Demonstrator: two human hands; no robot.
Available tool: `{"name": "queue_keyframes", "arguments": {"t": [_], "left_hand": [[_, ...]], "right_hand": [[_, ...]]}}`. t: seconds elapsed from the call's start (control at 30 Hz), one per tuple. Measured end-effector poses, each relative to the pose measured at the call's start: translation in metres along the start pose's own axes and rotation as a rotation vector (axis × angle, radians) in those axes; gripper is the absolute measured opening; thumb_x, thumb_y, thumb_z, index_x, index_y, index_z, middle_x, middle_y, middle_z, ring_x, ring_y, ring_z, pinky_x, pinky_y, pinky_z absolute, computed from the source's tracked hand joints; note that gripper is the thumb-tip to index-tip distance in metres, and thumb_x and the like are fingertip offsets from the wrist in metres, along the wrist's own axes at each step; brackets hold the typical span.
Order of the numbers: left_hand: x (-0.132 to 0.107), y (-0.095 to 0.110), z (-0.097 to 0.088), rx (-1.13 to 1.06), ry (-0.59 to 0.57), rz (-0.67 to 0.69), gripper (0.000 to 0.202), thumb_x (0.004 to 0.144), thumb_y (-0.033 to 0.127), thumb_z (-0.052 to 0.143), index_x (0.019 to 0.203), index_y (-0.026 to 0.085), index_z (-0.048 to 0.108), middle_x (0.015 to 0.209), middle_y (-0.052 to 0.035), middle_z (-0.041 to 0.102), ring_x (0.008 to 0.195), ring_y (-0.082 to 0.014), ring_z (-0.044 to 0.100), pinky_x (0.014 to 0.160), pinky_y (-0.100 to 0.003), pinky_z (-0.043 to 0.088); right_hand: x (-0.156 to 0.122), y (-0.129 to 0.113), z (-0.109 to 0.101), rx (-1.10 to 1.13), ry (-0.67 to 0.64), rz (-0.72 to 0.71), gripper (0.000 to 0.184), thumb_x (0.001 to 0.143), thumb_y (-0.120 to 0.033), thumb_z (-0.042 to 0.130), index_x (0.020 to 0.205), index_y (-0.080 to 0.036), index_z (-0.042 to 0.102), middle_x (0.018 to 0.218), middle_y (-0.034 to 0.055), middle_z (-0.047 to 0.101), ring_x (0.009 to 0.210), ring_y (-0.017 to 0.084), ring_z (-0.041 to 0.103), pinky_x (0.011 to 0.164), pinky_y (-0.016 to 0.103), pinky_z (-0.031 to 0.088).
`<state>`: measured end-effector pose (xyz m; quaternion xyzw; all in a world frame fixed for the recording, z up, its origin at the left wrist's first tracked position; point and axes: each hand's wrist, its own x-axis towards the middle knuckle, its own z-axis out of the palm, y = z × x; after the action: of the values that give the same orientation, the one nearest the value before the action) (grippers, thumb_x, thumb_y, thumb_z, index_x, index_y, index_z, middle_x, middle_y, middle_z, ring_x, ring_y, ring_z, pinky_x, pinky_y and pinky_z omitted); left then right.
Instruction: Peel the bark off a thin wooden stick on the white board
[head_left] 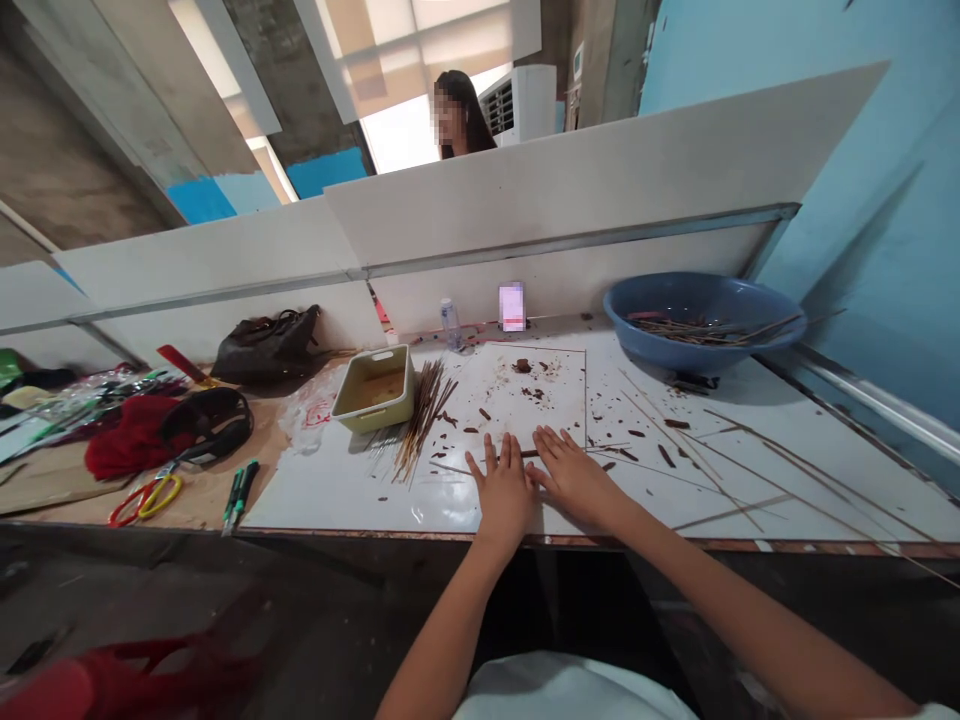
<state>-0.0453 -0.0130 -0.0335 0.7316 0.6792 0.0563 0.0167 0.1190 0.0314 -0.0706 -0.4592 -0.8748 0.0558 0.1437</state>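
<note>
My left hand point(504, 487) lies flat on the white table point(360, 490), fingers stretched out and close together. My right hand point(568, 470) lies flat beside it, fingers spread, the two hands touching at the thumbs. A thin brown stick point(529, 454) shows between the fingertips and runs under both palms. Left of the hands lies a bundle of thin brown sticks point(422, 417) next to a pale yellow-green tray point(375, 389). Dark brown crumbs and scraps point(529, 380) are scattered beyond the fingers.
A blue basin point(701, 320) with sticks stands back right. A small bottle point(450, 324) and a phone point(512, 306) stand by the white partition, with a person behind it. A black bag point(266, 343), red cloth point(131, 438), scissors point(146, 497) and pens point(238, 494) lie left.
</note>
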Motion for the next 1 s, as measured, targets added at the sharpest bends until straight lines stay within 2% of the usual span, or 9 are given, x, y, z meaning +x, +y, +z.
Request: {"name": "queue_keyframes", "arguments": {"t": [0.07,0.23,0.3,0.4,0.5,0.6,0.73,0.93,1.0], "left_hand": [[-0.005,-0.001,0.0,-0.008,-0.002,0.008,0.061,0.113,0.036,0.035,0.171,0.02,0.04,0.177,-0.0095,0.039,0.171,-0.0379,0.019,0.133,-0.077,0.015],[-0.044,-0.009,0.015,-0.002,0.067,0.043,0.062,0.114,0.047,0.033,0.172,0.026,0.038,0.177,-0.0066,0.041,0.17,-0.0359,0.022,0.133,-0.075,0.021],[-0.039,-0.008,0.015,0.001,0.065,0.038,0.062,0.114,0.048,0.033,0.172,0.026,0.038,0.177,-0.0068,0.04,0.17,-0.0362,0.023,0.133,-0.075,0.022],[-0.012,-0.003,0.007,0.006,0.046,0.001,0.061,0.114,0.043,0.035,0.171,0.022,0.04,0.177,-0.0096,0.04,0.17,-0.0376,0.023,0.133,-0.076,0.02],[0.001,0.001,0.002,0.024,0.045,-0.019,0.059,0.114,0.04,0.035,0.171,0.023,0.04,0.177,-0.0099,0.04,0.17,-0.0372,0.022,0.133,-0.075,0.02],[-0.02,-0.002,0.01,0.056,0.089,0.014,0.06,0.115,0.044,0.036,0.172,0.026,0.037,0.176,-0.0084,0.041,0.171,-0.0354,0.02,0.134,-0.073,0.02],[-0.044,-0.006,0.019,0.06,0.126,0.012,0.063,0.114,0.049,0.038,0.173,0.029,0.035,0.176,-0.0077,0.043,0.171,-0.0363,0.019,0.133,-0.074,0.022],[0.005,-0.002,0.005,-0.016,0.037,-0.023,0.061,0.115,0.043,0.032,0.171,0.019,0.04,0.177,-0.0105,0.039,0.171,-0.0383,0.017,0.133,-0.078,0.01],[0.006,-0.004,0.004,-0.011,0.041,-0.014,0.062,0.115,0.042,0.033,0.171,0.019,0.039,0.177,-0.0106,0.039,0.171,-0.0375,0.017,0.134,-0.077,0.01]], "right_hand": [[-0.005,0.001,0.001,0.014,0.0,-0.021,0.081,0.116,-0.061,0.027,0.17,-0.002,0.037,0.172,0.0269,0.04,0.164,0.034,0.036,0.135,0.059,0.029],[-0.048,-0.005,0.015,0.004,0.084,-0.091,0.079,0.115,-0.061,0.035,0.174,-0.009,0.03,0.177,0.0211,0.033,0.166,0.033,0.032,0.136,0.056,0.03],[-0.044,-0.003,0.015,-0.005,0.08,-0.089,0.077,0.115,-0.06,0.033,0.174,-0.01,0.032,0.176,0.0212,0.037,0.165,0.032,0.035,0.135,0.057,0.031],[-0.016,0.003,0.006,-0.031,0.046,-0.041,0.077,0.116,-0.06,0.028,0.17,-0.006,0.04,0.171,0.0253,0.044,0.162,0.034,0.04,0.134,0.058,0.033],[-0.003,0.007,0.002,-0.033,0.048,-0.024,0.077,0.116,-0.06,0.03,0.17,-0.006,0.039,0.172,0.0259,0.042,0.163,0.035,0.039,0.132,0.061,0.035],[-0.027,0.004,0.01,-0.032,0.064,-0.067,0.08,0.115,-0.06,0.034,0.172,-0.004,0.033,0.174,0.0257,0.036,0.164,0.035,0.036,0.133,0.059,0.035],[-0.052,0.001,0.018,-0.021,0.098,-0.104,0.082,0.114,-0.06,0.038,0.177,-0.01,0.02,0.178,0.0212,0.03,0.166,0.033,0.032,0.134,0.056,0.034],[-0.004,0.006,0.001,-0.025,0.02,0.024,0.081,0.114,-0.061,0.035,0.174,-0.005,0.03,0.174,0.0266,0.038,0.165,0.035,0.034,0.135,0.059,0.029],[-0.005,0.005,0.0,-0.028,0.02,0.03,0.081,0.114,-0.06,0.035,0.173,-0.004,0.032,0.174,0.027,0.037,0.165,0.035,0.033,0.135,0.058,0.03]]}}
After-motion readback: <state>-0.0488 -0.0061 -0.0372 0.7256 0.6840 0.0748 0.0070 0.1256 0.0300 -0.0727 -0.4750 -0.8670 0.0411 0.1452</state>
